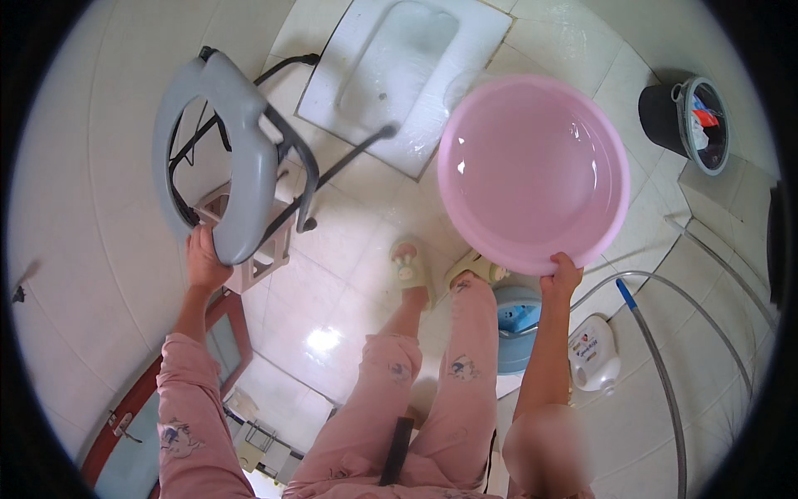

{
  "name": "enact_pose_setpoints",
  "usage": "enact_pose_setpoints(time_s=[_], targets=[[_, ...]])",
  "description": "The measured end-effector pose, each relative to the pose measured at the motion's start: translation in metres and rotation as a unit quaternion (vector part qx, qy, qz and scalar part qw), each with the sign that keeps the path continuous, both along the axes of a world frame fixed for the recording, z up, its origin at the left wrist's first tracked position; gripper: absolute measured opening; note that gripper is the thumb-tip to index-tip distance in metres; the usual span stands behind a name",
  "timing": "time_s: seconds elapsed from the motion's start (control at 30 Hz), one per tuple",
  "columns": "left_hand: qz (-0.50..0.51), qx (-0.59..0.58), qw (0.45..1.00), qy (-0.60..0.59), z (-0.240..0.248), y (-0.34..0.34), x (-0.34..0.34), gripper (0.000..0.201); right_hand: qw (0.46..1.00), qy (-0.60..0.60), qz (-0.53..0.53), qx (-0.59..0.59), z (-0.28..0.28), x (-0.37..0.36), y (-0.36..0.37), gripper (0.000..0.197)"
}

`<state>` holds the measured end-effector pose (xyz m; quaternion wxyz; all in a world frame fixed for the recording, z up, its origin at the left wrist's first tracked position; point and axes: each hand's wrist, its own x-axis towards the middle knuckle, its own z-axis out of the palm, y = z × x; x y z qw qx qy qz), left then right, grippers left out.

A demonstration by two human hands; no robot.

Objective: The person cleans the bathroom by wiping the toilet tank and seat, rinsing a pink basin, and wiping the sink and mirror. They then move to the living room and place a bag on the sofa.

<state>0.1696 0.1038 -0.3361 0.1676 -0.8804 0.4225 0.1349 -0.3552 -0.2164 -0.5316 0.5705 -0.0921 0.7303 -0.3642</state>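
My left hand (205, 259) grips the near edge of a grey ring-shaped seat on a commode chair (253, 179), its fingers wrapped over the rim. The chair is tilted, and its black metal legs stick out to the right. My right hand (563, 276) has hold of the near rim of a large round pink basin (449, 179), thumb and fingers closed on the edge. Cloudy water seems to fill the basin, with bright reflections on it. What bears the basin from below is hidden.
A white squat toilet (320, 100) lies at the far middle. Behind the chair stands a beige plastic stool (271, 256). To the right are a black bin (662, 121), a blue bucket (515, 359), a white bottle (595, 353) and a grey hose (662, 387). A red-framed door (137, 399) is at lower left.
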Motion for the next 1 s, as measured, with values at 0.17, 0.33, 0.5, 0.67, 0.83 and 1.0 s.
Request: enact_pose_setpoints(time_s=[0.17, 0.33, 0.5, 0.67, 0.83, 1.0], targets=[[0.043, 0.092, 0.99, -0.101, 0.002, 0.085, -0.004, 0.082, 0.998, -0.053, -0.023, 0.033, -0.018, -0.003, 0.026, 0.066], [0.421, 0.004, 0.906, 0.046, -0.028, 0.126, -0.091, 0.071, 0.994, -0.048, -0.043, 0.086, -0.016, -0.006, 0.019, 0.066], [0.216, -0.16, 0.824, 0.498, -0.097, -0.037, -0.237, 0.063, 0.997, -0.025, -0.005, 0.075, 0.0, -0.01, -0.012, 0.066], [0.403, -0.172, 0.78, 0.447, -0.204, -0.241, -0.234, 0.078, 0.997, -0.029, 0.024, 0.074, 0.023, 0.0, -0.046, 0.065], [0.477, -0.193, 0.617, 0.595, -0.26, -0.298, -0.218, 0.064, 0.995, 0.052, 0.067, 0.059, 0.049, 0.018, -0.074, 0.064], [0.668, -0.302, 0.464, 0.497, -0.277, -0.305, -0.226, 0.044, 0.992, 0.078, 0.099, 0.005, 0.067, 0.053, -0.113, 0.061]])
